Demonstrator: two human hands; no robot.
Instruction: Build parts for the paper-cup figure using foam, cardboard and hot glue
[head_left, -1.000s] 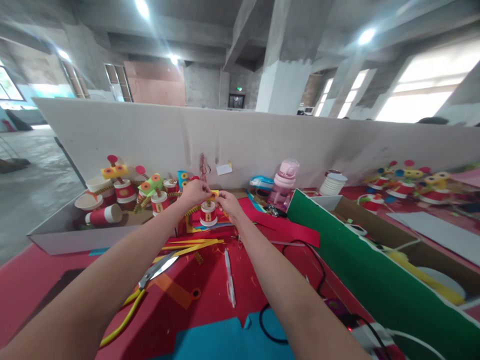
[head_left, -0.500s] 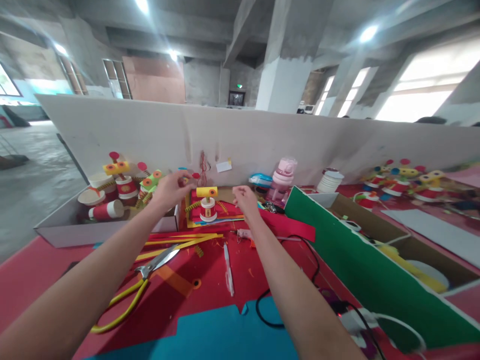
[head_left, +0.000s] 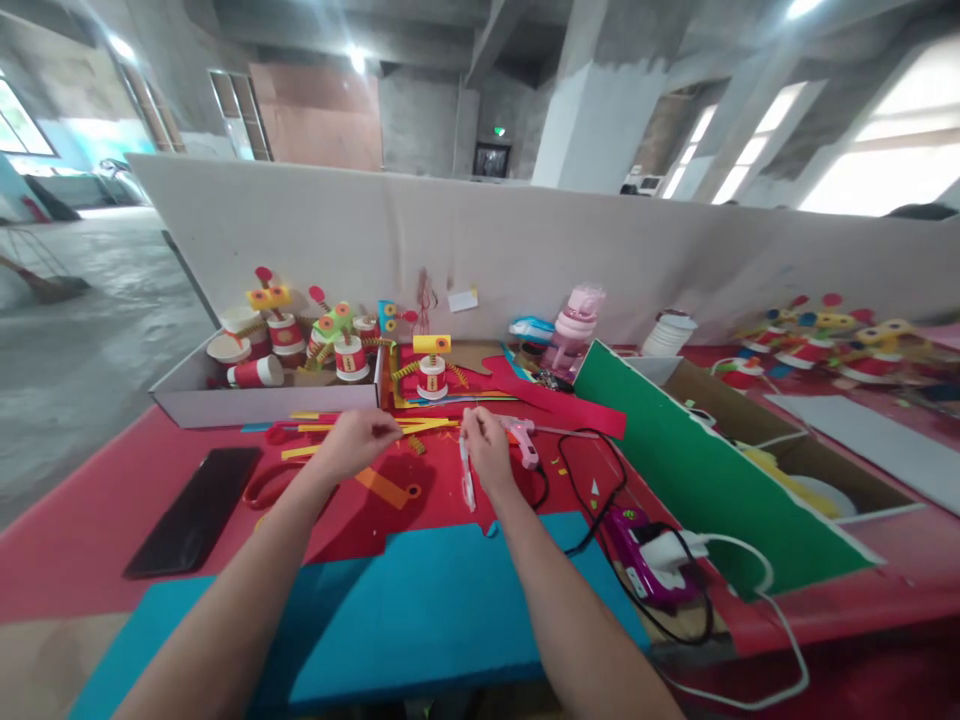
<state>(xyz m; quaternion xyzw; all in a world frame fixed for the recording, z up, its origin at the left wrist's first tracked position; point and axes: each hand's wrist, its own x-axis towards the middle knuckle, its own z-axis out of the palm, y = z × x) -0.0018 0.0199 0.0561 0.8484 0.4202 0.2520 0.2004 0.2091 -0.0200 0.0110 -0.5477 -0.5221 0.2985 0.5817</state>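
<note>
My left hand (head_left: 357, 442) is above the red table with thumb and fingertips pinched together, close to the yellow paper strips (head_left: 435, 425). What it pinches, if anything, is too small to make out. My right hand (head_left: 487, 450) has its fingers curled together beside the white pen (head_left: 468, 480) and the pink glue gun (head_left: 523, 440); anything inside them is hidden. Behind both hands stands a paper-cup figure (head_left: 432, 378) with a yellow tube head (head_left: 432, 343) and springy folded-paper arms. An orange paper strip (head_left: 384, 488) lies below my left hand.
At the left, a white box (head_left: 270, 408) holds several cup figures. A black phone (head_left: 196, 510) lies before it. Blue sheets (head_left: 450, 590) cover the near edge. To the right stand a green-sided box (head_left: 675, 470) and a purple power strip (head_left: 649, 560) with looping cables.
Both hands have come down and nearer from either side of the cup figure, which stays standing. The view has tilted downward, showing the phone and more blue sheet.
</note>
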